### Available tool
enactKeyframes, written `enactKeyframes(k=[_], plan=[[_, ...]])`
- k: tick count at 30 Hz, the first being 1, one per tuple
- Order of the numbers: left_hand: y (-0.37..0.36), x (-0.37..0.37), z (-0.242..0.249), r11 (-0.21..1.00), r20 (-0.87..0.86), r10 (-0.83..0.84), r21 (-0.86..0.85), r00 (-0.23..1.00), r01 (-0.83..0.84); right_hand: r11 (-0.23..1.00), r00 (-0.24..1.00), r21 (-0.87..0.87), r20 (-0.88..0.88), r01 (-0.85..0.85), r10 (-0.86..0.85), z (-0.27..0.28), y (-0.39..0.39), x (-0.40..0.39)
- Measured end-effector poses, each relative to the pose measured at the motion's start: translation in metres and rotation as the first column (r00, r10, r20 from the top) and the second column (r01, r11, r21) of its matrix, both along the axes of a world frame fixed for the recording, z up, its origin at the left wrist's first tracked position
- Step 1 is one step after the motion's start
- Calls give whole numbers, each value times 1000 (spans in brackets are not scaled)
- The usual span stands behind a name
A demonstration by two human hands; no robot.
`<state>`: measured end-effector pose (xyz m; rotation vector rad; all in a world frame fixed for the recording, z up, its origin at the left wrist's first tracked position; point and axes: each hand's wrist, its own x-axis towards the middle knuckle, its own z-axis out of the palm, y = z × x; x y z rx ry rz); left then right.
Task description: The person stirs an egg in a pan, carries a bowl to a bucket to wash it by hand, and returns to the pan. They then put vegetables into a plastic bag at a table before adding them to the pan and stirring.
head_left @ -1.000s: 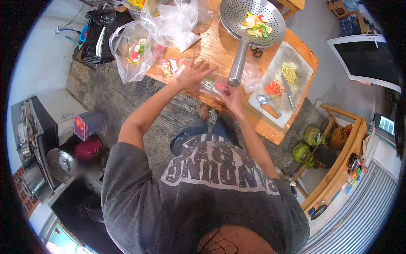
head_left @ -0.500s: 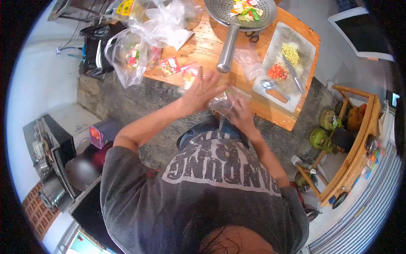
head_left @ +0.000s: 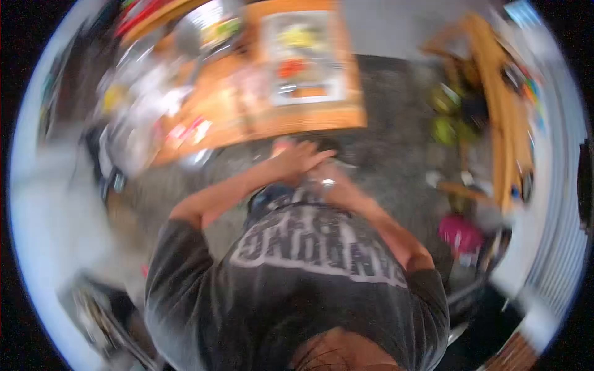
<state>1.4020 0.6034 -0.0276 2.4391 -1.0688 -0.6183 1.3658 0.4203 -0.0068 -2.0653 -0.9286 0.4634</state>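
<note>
Everything in the head view is smeared by motion. In front of my waist, off the table's near edge, my two hands are close together on a clear plastic bag (head_left: 327, 182), seen mostly as a shiny glint. My left hand (head_left: 301, 159) lies over the top, its fingers pointing right and closed against the bag. A pinkish-white patch (head_left: 282, 146) shows just beyond it; its kind is not clear. My right hand (head_left: 339, 193) grips the bag from the right and below, its fingers partly hidden.
The wooden table (head_left: 229, 120) is ahead, bearing a white cutting board (head_left: 337, 93) with yellowish and red chopped food, a metal strainer pan (head_left: 189, 37), plastic bags (head_left: 145, 86) and red packets (head_left: 198, 128). A wooden rack (head_left: 489, 117) stands right, with green gas cylinders (head_left: 443, 130) beside it.
My view has swung right, so the table sits farther up and left. Both hands have moved away from the table's edge, closer to my body and together, still at the plastic bag.
</note>
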Motion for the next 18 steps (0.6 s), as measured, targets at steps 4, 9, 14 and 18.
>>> enactKeyframes(k=[4,9,14,18], plan=[[-108,-32,20,959,-133,-224,144,965,243,877,953,-480,264,-2,147,-12,-80,-71],[-260,-78,-12,770,-156,-638,-137,754,623,859,859,-105,-59,501,-508,-39,-210,-196],[-403,-123,30,562,-408,-790,-180,458,807,741,779,260,-84,620,-622,-31,-300,-277],[-482,-113,-57,496,-493,-808,-277,322,823,367,394,151,-235,918,-889,21,-341,-336]])
